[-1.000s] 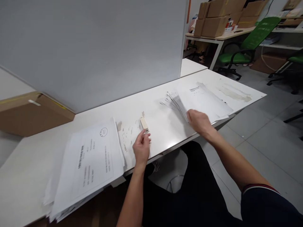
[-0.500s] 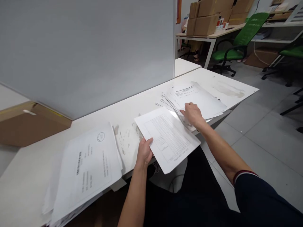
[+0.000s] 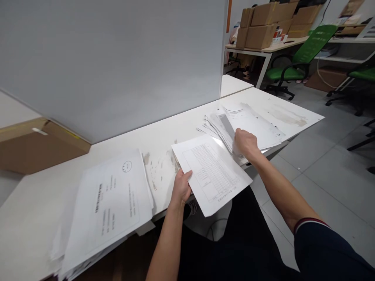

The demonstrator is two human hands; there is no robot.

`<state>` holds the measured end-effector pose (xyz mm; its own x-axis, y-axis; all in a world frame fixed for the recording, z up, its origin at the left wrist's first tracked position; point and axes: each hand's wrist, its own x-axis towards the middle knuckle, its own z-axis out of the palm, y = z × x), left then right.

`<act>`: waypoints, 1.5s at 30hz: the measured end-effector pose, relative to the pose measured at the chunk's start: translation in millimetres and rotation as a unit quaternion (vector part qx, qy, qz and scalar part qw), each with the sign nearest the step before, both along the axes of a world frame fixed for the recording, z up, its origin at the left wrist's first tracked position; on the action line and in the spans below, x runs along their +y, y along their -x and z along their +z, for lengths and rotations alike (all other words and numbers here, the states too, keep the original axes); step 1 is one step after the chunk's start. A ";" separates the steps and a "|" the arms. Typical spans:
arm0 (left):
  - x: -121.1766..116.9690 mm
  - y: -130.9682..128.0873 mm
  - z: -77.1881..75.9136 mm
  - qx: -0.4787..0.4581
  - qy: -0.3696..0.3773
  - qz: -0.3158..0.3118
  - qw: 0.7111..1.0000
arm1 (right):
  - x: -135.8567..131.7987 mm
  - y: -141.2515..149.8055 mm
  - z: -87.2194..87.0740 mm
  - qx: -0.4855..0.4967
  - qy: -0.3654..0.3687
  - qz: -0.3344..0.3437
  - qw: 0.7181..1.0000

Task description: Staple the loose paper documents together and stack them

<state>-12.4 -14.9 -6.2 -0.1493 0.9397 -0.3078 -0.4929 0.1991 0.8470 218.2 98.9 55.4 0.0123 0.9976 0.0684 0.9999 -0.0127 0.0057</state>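
Note:
My left hand (image 3: 181, 186) grips the near left edge of a paper sheet printed with a table grid (image 3: 215, 169), thumb on top. That sheet is tilted and reaches past the desk's front edge. Farther right, my right hand (image 3: 245, 143) is closed on the near edge of a paper sheet (image 3: 227, 124) at the paper stack (image 3: 254, 125). The gripped sheet is partly raised and shows a greyish strip; its fingertips' hold is partly hidden. Fanned paper edges show at the stack's left side. Another pile of printed papers (image 3: 114, 203), with a round stamp on top, lies at left.
A grey partition panel (image 3: 117, 66) stands along the back of the white desk (image 3: 164, 128). At left is a cardboard box (image 3: 43, 144). Beyond the desk are a green chair (image 3: 301, 58) and stacked cartons (image 3: 260, 35) on another table.
My right hand has closed on a sheet at the stack and lifted part of it. My left hand keeps hold of the table-printed sheet. The view has shifted slightly.

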 end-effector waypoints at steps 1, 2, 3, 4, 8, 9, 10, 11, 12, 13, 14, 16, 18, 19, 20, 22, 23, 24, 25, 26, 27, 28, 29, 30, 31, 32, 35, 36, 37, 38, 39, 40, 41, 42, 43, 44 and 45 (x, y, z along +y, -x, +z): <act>0.1 -0.1 0.6 -0.002 -0.002 -0.003 1.000 | -9.8 5.2 5.2 0.003 -0.020 0.022 1.000; 0.3 -0.3 1.1 -0.004 -0.004 -0.006 1.000 | -21.3 12.2 10.1 0.009 -0.025 0.054 0.998; 0.5 -0.5 1.5 -0.008 -0.006 -0.009 1.000 | -34.1 20.9 14.2 0.018 -0.015 0.093 0.995; 0.7 -0.8 1.8 -0.013 -0.004 -0.009 1.000 | -47.3 30.8 17.3 0.027 0.005 0.133 0.991; 0.2 -3.1 2.4 -0.025 0.012 0.009 1.000 | -93.0 70.4 17.8 0.018 0.091 0.264 0.960; -0.2 -3.8 2.6 -0.025 0.014 0.015 0.999 | -100.9 78.4 15.3 0.009 0.101 0.288 0.952; -0.7 -4.6 2.8 -0.025 0.015 0.022 0.999 | -107.5 85.2 12.2 0.004 0.109 0.310 0.944; -1.1 -5.3 3.2 -0.027 0.011 0.027 0.999 | -112.9 90.9 8.7 0.003 0.115 0.329 0.937; -1.4 -6.0 3.8 -0.030 0.005 0.032 0.999 | -117.5 95.9 5.1 0.004 0.120 0.342 0.932; -1.6 -6.7 4.6 -0.032 -0.005 0.035 0.999 | -121.6 100.2 1.6 0.006 0.122 0.353 0.927; -1.6 -7.2 5.4 -0.033 -0.015 0.036 0.999 | -125.1 104.1 -1.6 0.011 0.124 0.363 0.924; -1.2 -8.1 6.8 -0.024 -0.025 0.034 0.999 | -130.8 110.4 -6.0 0.022 0.125 0.380 0.916; -0.7 -8.7 7.0 0.006 -0.011 0.031 0.999 | -133.1 113.4 -7.1 0.039 0.131 0.407 0.903; -0.6 -9.0 6.7 0.023 -0.002 0.030 0.999 | -132.3 112.5 -6.3 0.052 0.134 0.420 0.896; -0.8 -9.3 6.2 0.036 0.003 0.029 0.999 | -129.7 109.5 -4.9 0.070 0.134 0.425 0.893; -2.5 -9.5 5.6 0.041 -0.002 0.023 0.999 | -119.2 95.5 -1.5 0.118 0.112 0.391 0.906; -4.2 -9.3 6.0 0.038 -0.010 0.020 0.999 | -111.4 84.6 -0.3 0.149 0.088 0.343 0.923; -6.5 -8.8 7.1 0.036 -0.020 0.018 0.999 | -102.6 71.6 -0.1 0.179 0.059 0.278 0.942; -9.4 -7.9 9.1 0.038 -0.029 0.015 0.999 | -93.2 57.2 -1.0 0.208 0.033 0.209 0.955; -12.7 -6.6 12.0 0.045 -0.039 0.012 0.998 | -83.9 42.4 -3.2 0.236 0.016 0.141 0.961; -16.3 -4.8 15.8 0.053 -0.051 0.009 0.997 | -75.3 28.3 -6.4 0.268 0.016 0.087 0.959; -19.8 -2.6 20.3 0.059 -0.066 0.002 0.996 | -67.9 15.7 -10.2 0.308 0.029 0.050 0.950; -23.2 0.0 25.4 0.065 -0.081 -0.004 0.995 | -62.0 5.7 -14.1 0.360 0.056 0.035 0.931; -26.1 2.8 30.9 0.070 -0.096 -0.010 0.993 | -57.9 -1.3 -17.5 0.423 0.093 0.038 0.901; -28.5 5.8 36.7 0.078 -0.111 -0.016 0.991 | -55.3 -4.9 -19.5 0.492 0.129 0.054 0.859; -30.1 9.0 42.6 0.091 -0.127 -0.016 0.988 | -54.2 -5.4 -19.8 0.555 0.157 0.075 0.813; -30.6 19.7 60.4 0.154 -0.191 0.022 0.969 | -55.1 7.0 -8.1 0.672 0.153 0.138 0.711; -29.5 23.5 66.1 0.178 -0.215 0.045 0.959 | -55.5 13.5 -1.1 0.689 0.124 0.155 0.697; -28.0 27.3 71.6 0.200 -0.237 0.069 0.948 | -55.4 20.2 6.5 0.700 0.087 0.171 0.688; -26.4 31.0 76.7 0.219 -0.256 0.092 0.937 | -54.7 26.5 13.5 0.705 0.048 0.184 0.683; -24.7 34.4 81.3 0.236 -0.272 0.111 0.926 | -53.5 32.3 19.4 0.707 0.011 0.194 0.680; -23.1 37.4 85.0 0.253 -0.287 0.129 0.915 | -51.8 37.5 23.3 0.705 -0.022 0.200 0.681; -21.8 39.9 87.7 0.268 -0.300 0.144 0.904 | -49.9 42.2 24.9 0.700 -0.047 0.202 0.684; -20.9 41.8 89.2 0.281 -0.309 0.154 0.895 | -48.0 46.4 24.1 0.695 -0.064 0.202 0.687; -20.3 43.2 89.4 0.292 -0.314 0.160 0.889 | -46.2 50.1 20.9 0.690 -0.073 0.202 0.691; -20.0 44.1 88.6 0.301 -0.312 0.162 0.886 | -44.7 53.5 15.8 0.687 -0.073 0.201 0.694; -20.0 44.6 86.8 0.309 -0.305 0.161 0.886 | -43.5 56.5 9.5 0.686 -0.067 0.200 0.696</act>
